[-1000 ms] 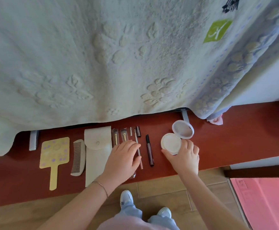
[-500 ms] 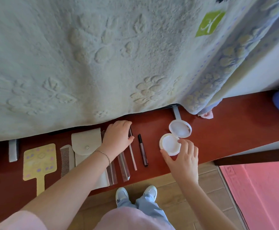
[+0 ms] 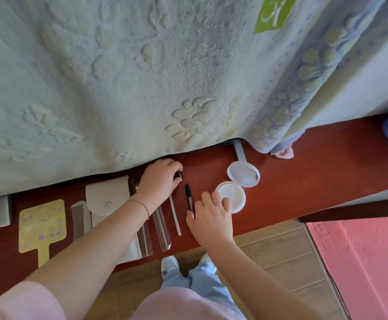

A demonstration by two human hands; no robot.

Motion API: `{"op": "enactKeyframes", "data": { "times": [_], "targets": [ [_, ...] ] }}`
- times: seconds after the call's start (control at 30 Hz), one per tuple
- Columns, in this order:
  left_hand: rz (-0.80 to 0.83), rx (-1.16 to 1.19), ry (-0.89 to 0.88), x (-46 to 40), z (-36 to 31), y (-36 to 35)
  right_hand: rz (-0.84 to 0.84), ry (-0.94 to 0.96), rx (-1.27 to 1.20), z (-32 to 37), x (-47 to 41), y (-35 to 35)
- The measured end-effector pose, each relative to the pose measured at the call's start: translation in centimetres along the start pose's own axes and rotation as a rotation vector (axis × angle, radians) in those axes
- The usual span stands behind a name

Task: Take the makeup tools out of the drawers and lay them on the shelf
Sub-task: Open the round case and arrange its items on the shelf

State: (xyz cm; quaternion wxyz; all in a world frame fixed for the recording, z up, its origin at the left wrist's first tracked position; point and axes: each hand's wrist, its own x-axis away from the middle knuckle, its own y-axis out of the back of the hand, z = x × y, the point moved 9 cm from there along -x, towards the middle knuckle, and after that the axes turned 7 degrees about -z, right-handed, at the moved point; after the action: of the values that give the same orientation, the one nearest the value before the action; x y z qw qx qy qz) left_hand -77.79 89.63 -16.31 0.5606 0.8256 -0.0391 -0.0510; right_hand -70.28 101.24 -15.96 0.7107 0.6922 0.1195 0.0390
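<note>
Red shelf (image 3: 304, 181) running under a big pale blanket (image 3: 119, 77) is the whole scene. Left hand (image 3: 159, 179) has its fingers (image 3: 177, 168) curled around a small dark item at the back, can't tell what exactly. Right hand (image 3: 211, 218) hovers with fingers spread, pinching nothing. Black liner pen (image 3: 189, 198) lies right at its fingertips, long axis front-to-back, so the right hand looks nearer; the open compact (image 3: 233, 197) sits just beside.

On the red shelf (image 3: 304, 176) my left hand (image 3: 159, 179) curls round a small dark item (image 3: 178, 174) at the far edge under the blanket (image 3: 119, 77), while my right hand (image 3: 211, 218) rests spread, fingers over the black pen (image 3: 189, 197) and touching the open white compact (image 3: 233, 196).
</note>
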Motion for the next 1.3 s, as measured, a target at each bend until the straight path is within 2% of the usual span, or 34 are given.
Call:
{"op": "enactKeyframes", "data": {
  "times": [0.33, 0.73, 1.0, 1.17, 1.3],
  "targets": [
    [-0.018, 0.112, -0.056, -1.6, -3.4, -1.1, -0.024, -0.058, 0.049, -2.9, 0.0, 0.4],
    [-0.002, 0.157, -0.029, -1.2, -3.1, -0.9, -0.033, -0.047, 0.041, -2.9, -0.2, 1.0],
    [-0.203, 0.146, -0.081, 1.5, -0.5, 2.9, -0.132, 0.05, -0.07, 0.4, -0.3, 3.0],
    [-0.186, 0.102, -0.01, 3.0, 2.4, 2.8, -0.051, 0.106, -0.088, 3.2, -0.9, 2.0],
    [-0.187, 0.03, -0.042, 3.0, 3.0, 2.8, 0.054, 0.134, -0.073, 4.6, -0.9, 0.7]
  ]
}}
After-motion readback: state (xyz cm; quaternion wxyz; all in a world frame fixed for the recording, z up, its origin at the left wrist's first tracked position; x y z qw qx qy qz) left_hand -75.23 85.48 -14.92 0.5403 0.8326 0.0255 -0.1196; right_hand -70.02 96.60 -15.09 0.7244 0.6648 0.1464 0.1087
